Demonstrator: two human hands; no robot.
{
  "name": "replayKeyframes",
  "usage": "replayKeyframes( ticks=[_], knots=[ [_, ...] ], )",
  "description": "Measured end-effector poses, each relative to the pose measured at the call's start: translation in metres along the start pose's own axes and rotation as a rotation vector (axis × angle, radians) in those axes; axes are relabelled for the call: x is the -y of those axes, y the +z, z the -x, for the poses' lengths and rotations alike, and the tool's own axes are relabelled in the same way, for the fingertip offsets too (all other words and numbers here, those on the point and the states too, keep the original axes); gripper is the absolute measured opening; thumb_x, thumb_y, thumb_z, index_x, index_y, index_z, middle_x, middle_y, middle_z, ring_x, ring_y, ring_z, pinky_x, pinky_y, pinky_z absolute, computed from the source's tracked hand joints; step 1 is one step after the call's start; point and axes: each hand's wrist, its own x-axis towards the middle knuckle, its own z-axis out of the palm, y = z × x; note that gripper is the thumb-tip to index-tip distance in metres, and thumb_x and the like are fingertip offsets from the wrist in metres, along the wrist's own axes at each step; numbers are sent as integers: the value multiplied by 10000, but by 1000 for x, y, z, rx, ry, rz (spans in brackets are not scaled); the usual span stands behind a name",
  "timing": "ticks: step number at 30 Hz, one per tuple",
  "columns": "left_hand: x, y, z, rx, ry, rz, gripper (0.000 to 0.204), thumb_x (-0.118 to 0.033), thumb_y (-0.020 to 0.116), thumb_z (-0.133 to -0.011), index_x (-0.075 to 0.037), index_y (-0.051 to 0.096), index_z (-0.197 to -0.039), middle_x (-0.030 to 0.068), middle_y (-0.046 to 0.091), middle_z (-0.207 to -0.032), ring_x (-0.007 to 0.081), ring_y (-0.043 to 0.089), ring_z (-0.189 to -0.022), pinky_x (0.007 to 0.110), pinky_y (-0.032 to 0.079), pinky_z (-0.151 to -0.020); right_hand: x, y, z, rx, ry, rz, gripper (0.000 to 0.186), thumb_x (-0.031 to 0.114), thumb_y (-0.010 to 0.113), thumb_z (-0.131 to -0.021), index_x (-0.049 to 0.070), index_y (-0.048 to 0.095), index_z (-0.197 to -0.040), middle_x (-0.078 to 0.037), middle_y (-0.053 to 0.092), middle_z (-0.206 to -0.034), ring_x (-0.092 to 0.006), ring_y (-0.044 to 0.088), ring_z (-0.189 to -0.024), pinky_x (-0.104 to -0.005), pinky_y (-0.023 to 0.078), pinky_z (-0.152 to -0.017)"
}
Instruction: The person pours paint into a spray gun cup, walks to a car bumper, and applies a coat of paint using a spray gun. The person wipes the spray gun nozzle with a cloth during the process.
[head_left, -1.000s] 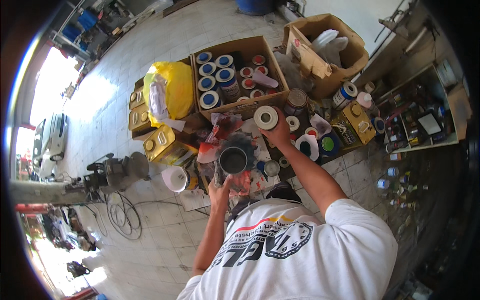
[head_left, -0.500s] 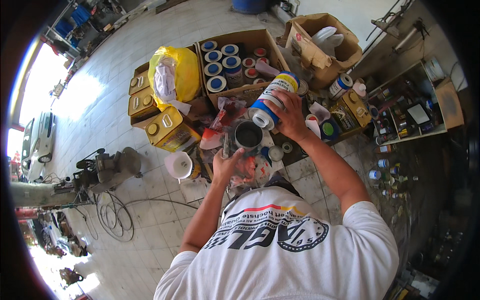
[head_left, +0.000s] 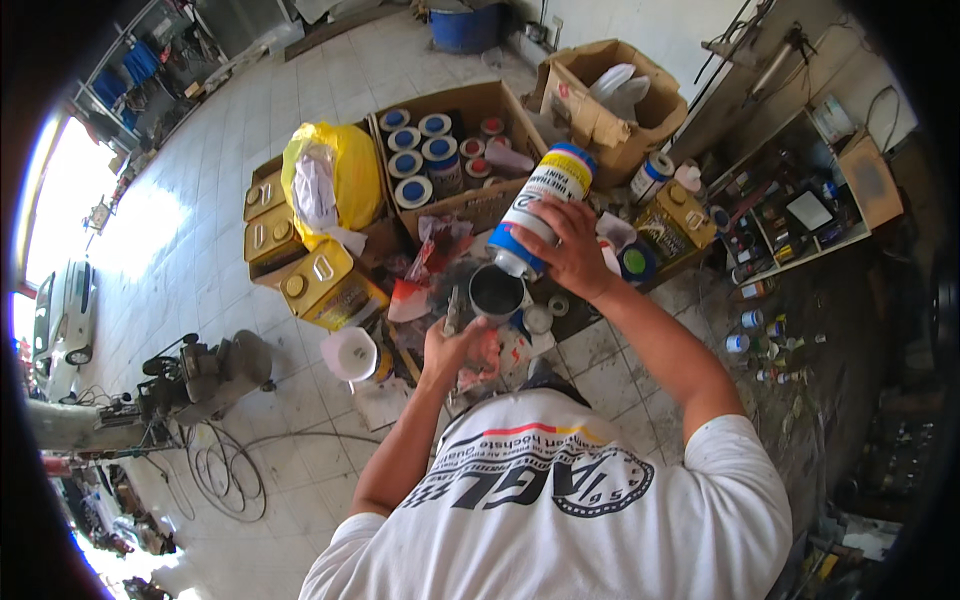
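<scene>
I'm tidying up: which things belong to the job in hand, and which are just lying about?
In hand:
tilted can, right hand
dark cup, left hand

Seemingly just lying about:
yellow bag
blue tub
torn box

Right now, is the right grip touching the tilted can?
Touching: in the head view, the right grip lies across the tilted can, covering part of its side.

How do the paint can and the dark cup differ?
Pose: the paint can is tipped, neck down; the dark cup faces up.
Mouth: the paint can narrows to a neck; the dark cup is wide open.
Colour: the paint can is white, blue and yellow; the dark cup is blackish-grey inside.
Shared: both have round mouths.
</scene>
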Motion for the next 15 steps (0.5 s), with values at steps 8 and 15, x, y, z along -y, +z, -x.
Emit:
replayKeyframes(
  ticks=[8,15],
  knots=[
    [-9,6,-2,-11,23,28,422,-336,815,-865,2,675,-1077,44,689,-884,114,611,-745,268,498,-656,-3,-9,-9,9,-20,46,577,149,661,-828,400,582,-1342,-8,518,-1380,-228,471,-1341,-477,302,-1097],
    [19,0,-23,-17,97,-10,427,-380,820,-854,-9,675,-1007,1,625,-763,87,548,-650,269,451,-577,-8,-10,-11,28,-63,78,581,174,662,-829,411,568,-1351,-2,496,-1413,-222,450,-1369,-478,261,-1125]
  ],
)
